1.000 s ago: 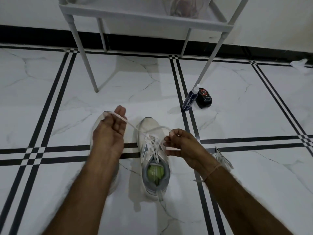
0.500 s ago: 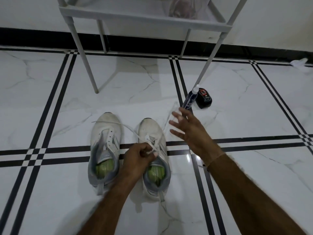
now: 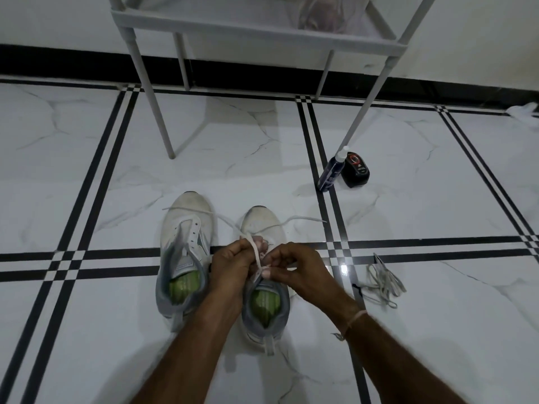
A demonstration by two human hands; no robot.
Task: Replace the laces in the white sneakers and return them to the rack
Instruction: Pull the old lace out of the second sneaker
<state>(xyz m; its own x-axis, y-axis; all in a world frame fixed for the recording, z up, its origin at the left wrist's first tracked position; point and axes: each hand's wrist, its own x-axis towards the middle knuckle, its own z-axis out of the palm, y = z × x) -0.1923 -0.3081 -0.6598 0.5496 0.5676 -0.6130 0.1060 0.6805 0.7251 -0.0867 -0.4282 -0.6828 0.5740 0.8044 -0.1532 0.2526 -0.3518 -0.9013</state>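
Two white sneakers with grey collars and green insoles stand side by side on the floor, toes pointing away. The left sneaker (image 3: 186, 246) has no lace in its eyelets. Over the right sneaker (image 3: 264, 310) both hands meet. My left hand (image 3: 232, 265) and my right hand (image 3: 294, 268) each pinch the white lace (image 3: 256, 256) above the tongue. The lace's loose ends trail out, one across the left shoe's toe (image 3: 186, 210) and one to the right on the floor (image 3: 306, 218). The white rack (image 3: 256, 30) stands behind the shoes.
A loose bundle of greyish laces (image 3: 383, 282) lies on the floor to the right of my right hand. A dark spray bottle (image 3: 331, 170) and a black polish container (image 3: 355, 169) stand by the rack's right front leg. A white scrap (image 3: 525, 110) lies far right.
My right hand has come back from being spread open above the floor and now grips the lace beside my left hand. The old lace bundle is in sight again.
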